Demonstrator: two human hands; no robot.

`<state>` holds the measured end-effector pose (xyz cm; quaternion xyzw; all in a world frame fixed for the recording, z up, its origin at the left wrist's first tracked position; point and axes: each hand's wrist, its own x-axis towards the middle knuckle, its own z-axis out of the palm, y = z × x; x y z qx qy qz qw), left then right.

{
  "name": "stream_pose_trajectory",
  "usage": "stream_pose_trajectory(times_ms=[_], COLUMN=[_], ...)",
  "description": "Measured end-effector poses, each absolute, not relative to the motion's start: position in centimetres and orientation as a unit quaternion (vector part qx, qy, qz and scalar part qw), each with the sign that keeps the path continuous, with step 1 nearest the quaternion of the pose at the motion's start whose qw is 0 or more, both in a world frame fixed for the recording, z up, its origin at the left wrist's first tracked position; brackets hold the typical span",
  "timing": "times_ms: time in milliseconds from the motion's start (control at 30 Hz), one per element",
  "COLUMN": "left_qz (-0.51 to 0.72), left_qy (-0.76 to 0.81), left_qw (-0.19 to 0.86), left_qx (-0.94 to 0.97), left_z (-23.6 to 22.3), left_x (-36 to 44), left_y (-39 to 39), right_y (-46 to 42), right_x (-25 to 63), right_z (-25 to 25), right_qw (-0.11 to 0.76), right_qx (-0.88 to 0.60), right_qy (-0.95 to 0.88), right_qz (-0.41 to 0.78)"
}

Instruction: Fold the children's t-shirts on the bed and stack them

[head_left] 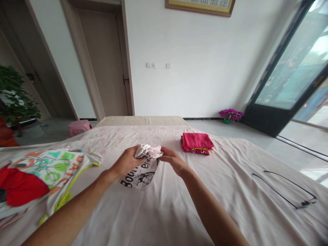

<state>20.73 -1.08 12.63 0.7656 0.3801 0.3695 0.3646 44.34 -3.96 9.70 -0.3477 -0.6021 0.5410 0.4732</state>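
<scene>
Between my two hands is a pale pink garment (pixel 143 174) with black lettering and a printed drawing, partly folded over at its top edge. My left hand (pixel 127 160) grips its upper left side, where a white ruffled edge bunches up. With the fingers closed, my right hand (pixel 174 159) pinches the upper right corner. The lower part of the cloth hangs down towards the sheet; whether it touches is hard to tell. To the right of my right hand sits a stack of folded red clothes (pixel 196 143), with some yellow showing between the layers.
Loose printed clothes (pixel 61 167) and a red cloth (pixel 24 186) lie spread at the left. Black-framed glasses (pixel 289 191) rest on the right of the pale sheet (pixel 205 198). Beyond the bed stand a pink stool (pixel 79 127) and a pot of purple flowers (pixel 230 115).
</scene>
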Motion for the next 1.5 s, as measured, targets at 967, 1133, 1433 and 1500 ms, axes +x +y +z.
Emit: stream_pose_trajectory(times_ms=[967,1133,1433,1500], left_qz=[0.087,0.185,0.194,0.269], left_qy=[0.497,0.463,0.386,0.416], left_qw=[0.436,0.198,0.092,0.193], left_qx=[0.745,0.844,0.897,0.847], left_z=[4.7,3.9,1.5,2.2], left_x=[17.0,16.2,12.6,11.7], left_y=[4.3,-1.4,-6.8,-6.5], right_y=[-2.4,-2.4,-4.4,-5.6], right_x=[43.6,42.6,34.9,32.6], right_z=[6.6,9.6,14.2,14.3], right_qw=[0.264,0.258,0.185,0.141], right_qx=[-0.562,-0.551,-0.495,-0.494], right_qy=[-0.632,-0.697,-0.802,-0.838], right_qz=[0.464,0.380,0.277,0.185])
